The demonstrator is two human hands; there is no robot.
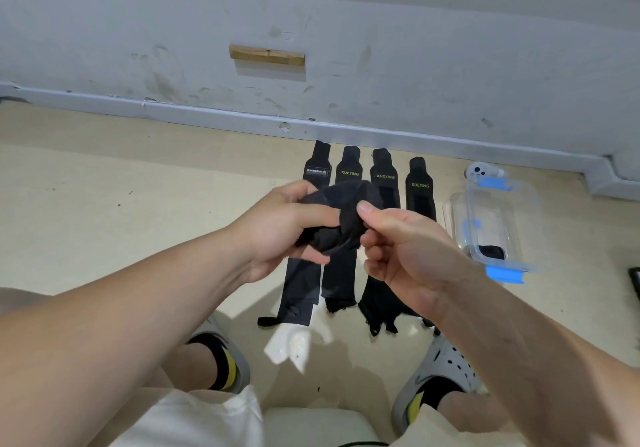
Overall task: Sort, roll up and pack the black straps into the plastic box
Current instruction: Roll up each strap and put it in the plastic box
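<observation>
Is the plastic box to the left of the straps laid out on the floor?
No, the plastic box lies to the right of the four laid-out straps.

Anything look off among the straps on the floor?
Yes. The leftmost strap carries a different label from the XUEYING straps, and a crumpled white scrap lies at its near end. The near edge of the second strap looks frayed.

One head-worn wide-angle view only, looking forward and down, facing the wall (415, 48); left hand (273, 235) and right hand (412, 252) are sitting close below the lens, floor (104, 204) beyond.
</observation>
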